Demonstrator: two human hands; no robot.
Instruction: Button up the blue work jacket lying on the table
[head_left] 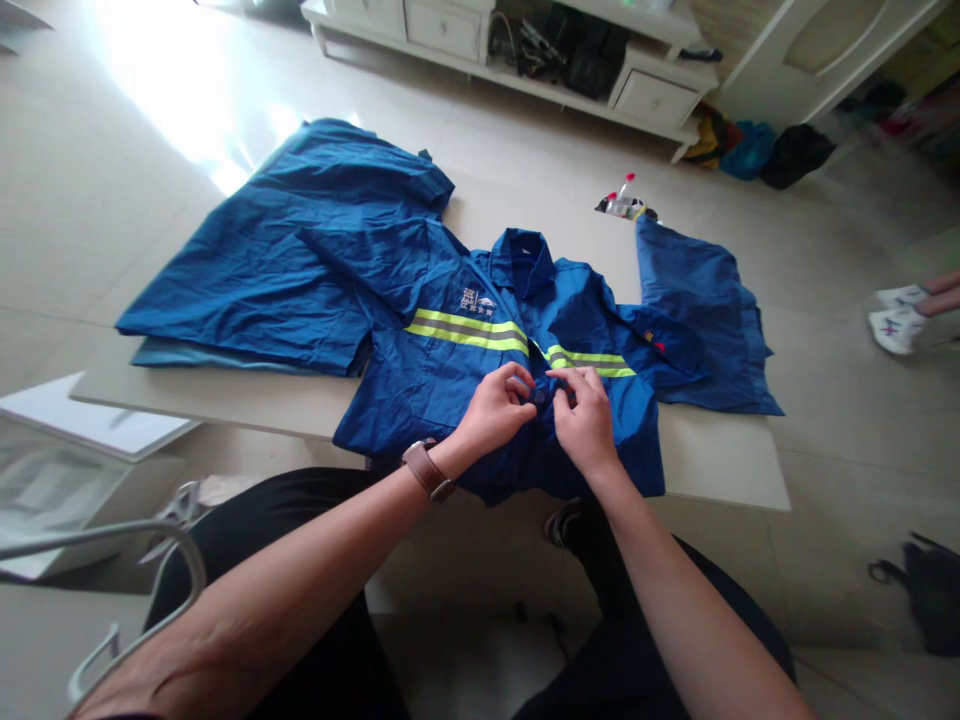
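A blue work jacket (pixel 450 385) lies front side up on the table, collar away from me, with yellow-and-grey reflective strips across the chest. White lettering shows on one side of its chest. My left hand (pixel 496 408) is closed at the jacket's front opening, just below the strips, with thumb and fingers pinching the edge. Facing it, my right hand (pixel 586 418) also pinches the cloth there, fingers curled. A small gap separates the two hands, with dark cloth between them. Whether a button sits between the fingertips I cannot make out.
Larger folded blue garments (pixel 277 240) lie on the left, another blue garment (pixel 697 310) on the right of the white table (pixel 720 460). Small bottles (pixel 621 200) stand at the far edge. Beyond is a white cabinet (pixel 442 35). Another person's shoes (pixel 896 325) show at right.
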